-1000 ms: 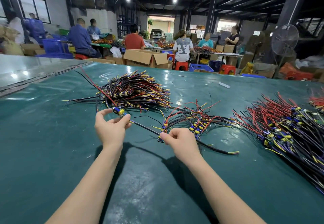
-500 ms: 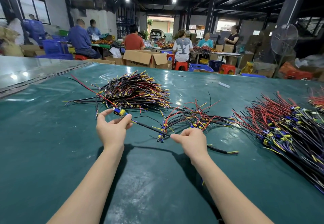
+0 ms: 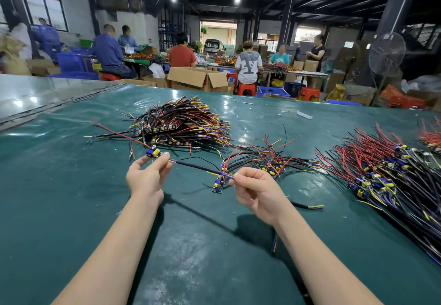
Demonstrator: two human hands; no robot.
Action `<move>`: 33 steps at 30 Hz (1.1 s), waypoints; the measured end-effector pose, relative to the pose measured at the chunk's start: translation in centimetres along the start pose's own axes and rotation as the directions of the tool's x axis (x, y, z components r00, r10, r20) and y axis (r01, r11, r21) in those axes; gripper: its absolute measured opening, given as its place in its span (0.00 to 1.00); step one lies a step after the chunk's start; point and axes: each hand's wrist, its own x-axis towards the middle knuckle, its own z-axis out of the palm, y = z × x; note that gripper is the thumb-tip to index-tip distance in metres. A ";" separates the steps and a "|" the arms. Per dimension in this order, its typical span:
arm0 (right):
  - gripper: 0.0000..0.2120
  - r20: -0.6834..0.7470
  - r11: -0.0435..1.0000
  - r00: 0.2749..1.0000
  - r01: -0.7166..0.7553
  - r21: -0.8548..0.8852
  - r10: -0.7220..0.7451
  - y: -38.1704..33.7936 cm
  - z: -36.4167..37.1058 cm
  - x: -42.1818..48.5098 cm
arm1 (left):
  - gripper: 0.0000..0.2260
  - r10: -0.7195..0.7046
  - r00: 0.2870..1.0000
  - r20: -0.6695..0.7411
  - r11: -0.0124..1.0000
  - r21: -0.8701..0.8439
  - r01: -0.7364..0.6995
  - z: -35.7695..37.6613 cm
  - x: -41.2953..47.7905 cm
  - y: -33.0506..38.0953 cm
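My left hand [image 3: 146,177] pinches a small circuit board with a yellow and blue part [image 3: 154,153] between thumb and fingertips, just above the green table cover [image 3: 71,209]. A black sheathed cable [image 3: 195,167] runs from that board rightwards to my right hand [image 3: 256,191], which pinches its far stretch near the blue and yellow wire ends. A second small board [image 3: 218,184] lies on the cover just left of my right fingers. A red wire trails from the held board up to the left.
A stacked pile of wired boards [image 3: 183,124] lies behind my left hand. A loose tangle [image 3: 267,159] sits behind my right hand, and a large pile of red and black wires [image 3: 391,173] fills the right. Several people work at far tables among cardboard boxes [image 3: 198,79].
My right hand has slid rightwards along the black cable and opened its grip into a fingertip pinch. My left hand has shifted slightly up with the board.
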 end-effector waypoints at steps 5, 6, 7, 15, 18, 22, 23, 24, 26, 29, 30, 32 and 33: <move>0.13 -0.164 0.846 0.986 -0.079 -0.527 -0.010 0.5 -0.4 0.2 | 0.11 0.004 1.000 -0.009 1.000 0.007 -0.004 -0.2 0.0 0.0; 0.14 -0.194 0.813 0.980 -0.077 -0.577 -0.045 0.7 -0.3 0.3 | 0.11 0.031 0.999 -0.014 0.999 0.024 -0.031 -0.1 0.0 0.0; 0.15 -0.222 0.784 0.971 -0.070 -0.617 -0.088 0.8 -0.1 0.4 | 0.12 0.061 0.998 -0.020 0.997 0.041 -0.060 -0.1 -0.1 0.0; 0.15 -0.345 0.838 0.915 -0.014 -0.546 -0.210 0.7 0.3 0.4 | 0.13 0.103 0.995 0.005 0.991 0.086 -0.103 -0.1 -0.3 0.1; 0.16 -0.188 0.971 0.976 0.061 -0.232 -0.107 0.4 0.6 0.2 | 0.10 0.021 1.000 -0.021 0.999 0.045 -0.020 -0.4 0.0 0.4; 0.22 -0.129 0.992 0.986 0.098 -0.077 -0.107 0.5 1.4 0.0 | 0.09 -0.100 0.994 -0.032 0.995 -0.020 0.100 -0.4 0.2 0.6; 0.22 -0.136 0.993 0.984 0.106 -0.050 -0.112 0.6 1.6 0.0 | 0.09 -0.124 0.992 -0.033 0.992 -0.041 0.123 -0.4 0.2 0.7; 0.21 -0.143 0.993 0.982 0.117 -0.030 -0.120 0.6 1.9 0.0 | 0.09 -0.144 0.989 -0.032 0.988 -0.060 0.142 -0.4 0.2 0.7; 0.14 -0.134 0.991 0.982 0.130 -0.015 -0.131 0.6 2.4 -0.1 | 0.08 -0.179 0.983 -0.025 0.980 -0.089 0.176 -0.5 0.3 0.8; 0.06 -0.009 0.976 0.990 0.138 -0.168 -0.141 0.6 2.7 -0.4 | 0.07 -0.192 0.981 -0.014 0.978 -0.081 0.190 -0.8 0.7 1.0; 0.06 0.064 0.947 0.992 0.121 -0.297 -0.107 0.5 2.6 -0.6 | 0.07 -0.197 0.980 -0.003 0.979 -0.051 0.196 -0.9 0.9 1.1; 0.07 0.207 0.886 0.976 0.044 -0.462 0.060 0.0 1.7 -0.8 | 0.06 -0.233 0.971 0.051 0.972 0.005 0.233 -1.1 1.0 1.3; 0.08 0.258 0.893 0.953 -0.026 -0.449 0.157 -0.4 1.2 -0.9 | 0.06 -0.259 0.961 0.099 0.966 0.010 0.259 -1.1 1.0 1.3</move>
